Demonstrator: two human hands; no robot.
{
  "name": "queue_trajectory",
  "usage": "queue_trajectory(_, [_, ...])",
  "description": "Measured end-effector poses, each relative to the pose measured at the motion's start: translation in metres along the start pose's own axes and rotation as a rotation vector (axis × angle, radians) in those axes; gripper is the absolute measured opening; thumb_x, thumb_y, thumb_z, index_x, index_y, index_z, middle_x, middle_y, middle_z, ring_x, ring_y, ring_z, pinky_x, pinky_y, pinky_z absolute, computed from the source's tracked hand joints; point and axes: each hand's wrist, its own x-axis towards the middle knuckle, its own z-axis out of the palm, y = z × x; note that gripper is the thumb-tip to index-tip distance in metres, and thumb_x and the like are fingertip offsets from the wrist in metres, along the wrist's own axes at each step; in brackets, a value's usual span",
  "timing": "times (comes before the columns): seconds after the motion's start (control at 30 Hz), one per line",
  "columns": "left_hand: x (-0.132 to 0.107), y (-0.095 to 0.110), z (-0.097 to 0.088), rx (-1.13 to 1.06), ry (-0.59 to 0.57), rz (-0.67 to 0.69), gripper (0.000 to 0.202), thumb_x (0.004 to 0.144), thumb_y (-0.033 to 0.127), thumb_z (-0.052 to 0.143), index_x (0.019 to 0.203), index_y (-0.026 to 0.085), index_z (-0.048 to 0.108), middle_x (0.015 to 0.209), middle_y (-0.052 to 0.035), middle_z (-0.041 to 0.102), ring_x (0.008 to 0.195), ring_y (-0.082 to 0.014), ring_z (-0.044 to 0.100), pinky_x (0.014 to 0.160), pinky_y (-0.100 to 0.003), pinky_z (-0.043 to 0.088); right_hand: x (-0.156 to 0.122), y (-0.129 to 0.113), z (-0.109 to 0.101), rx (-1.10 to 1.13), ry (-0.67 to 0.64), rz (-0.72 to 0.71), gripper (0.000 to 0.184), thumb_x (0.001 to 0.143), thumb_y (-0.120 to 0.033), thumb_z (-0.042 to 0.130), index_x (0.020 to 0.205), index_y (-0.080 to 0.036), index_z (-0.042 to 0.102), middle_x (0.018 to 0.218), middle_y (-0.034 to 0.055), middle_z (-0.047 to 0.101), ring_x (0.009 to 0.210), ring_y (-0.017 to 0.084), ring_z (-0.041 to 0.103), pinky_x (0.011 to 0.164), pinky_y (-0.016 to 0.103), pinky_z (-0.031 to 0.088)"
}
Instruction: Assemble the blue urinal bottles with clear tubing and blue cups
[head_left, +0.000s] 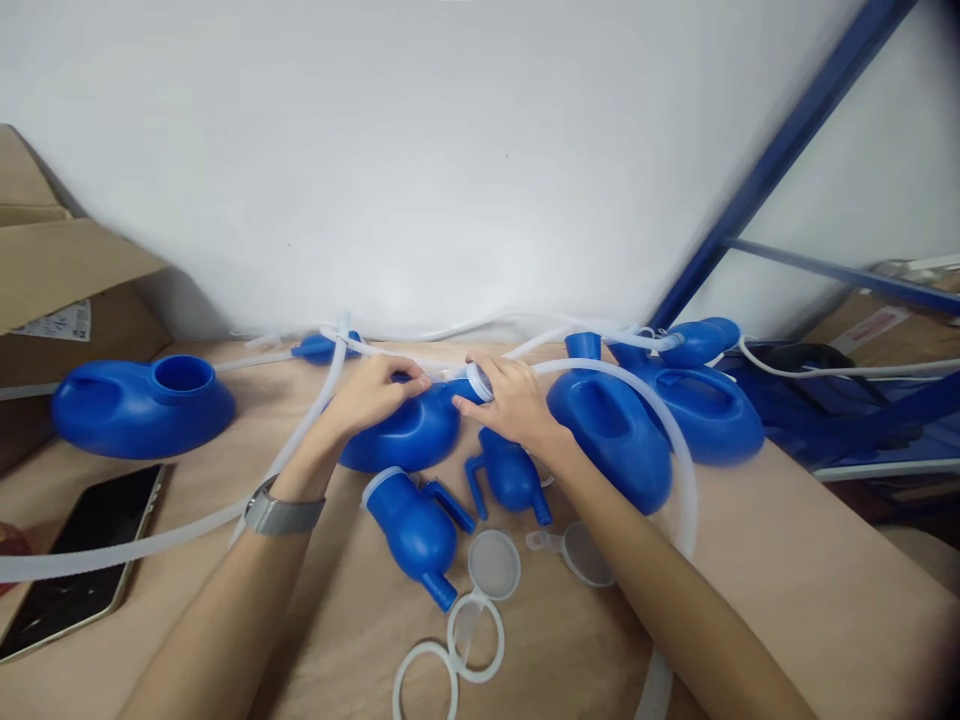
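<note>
Our left hand (375,395) clasps the blue plastic jug (409,438); our right hand (514,402) pinches its translucent round cap (479,382).

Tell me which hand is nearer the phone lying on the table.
Left. The left hand grips the blue bottle, up and right of the phone; the right hand holds the clear cap at the bottle's neck, farther right.
</note>
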Motion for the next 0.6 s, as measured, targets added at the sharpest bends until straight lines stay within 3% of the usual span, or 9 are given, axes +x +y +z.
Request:
queue_trajectory(0.33, [0.005, -0.006, -0.002, -0.014, 0.033, 0.015, 0.029, 0.085, 0.045, 0.056, 0.073, 0.019, 0.064, 0.078, -0.0032, 0.071, 0.077, -0.0218, 0.062, 0.072, -0.033, 0.045, 0.007, -0.010, -0.022, -0.029, -0.156, 0.041, 0.060, 0.093, -0.050, 0.064, 0.143, -0.020, 0.056, 0.135, 0.0116, 0.069, 0.114, 0.036, 0.068, 0.095, 0.045, 0.049])
queue_trajectory(0.6, [0.002, 0.001, -0.004, -0.005, 0.070, 0.043, 0.031, 0.084, 0.047, 0.056, 0.073, 0.019, 0.063, 0.071, -0.0022, 0.065, 0.070, -0.0193, 0.057, 0.065, -0.031, 0.042, 0.006, -0.009, -0.022, -0.008, -0.151, 0.017, 0.061, 0.094, -0.048, 0.063, 0.149, -0.023, 0.052, 0.134, 0.0099, 0.070, 0.114, 0.034, 0.067, 0.095, 0.043, 0.047])
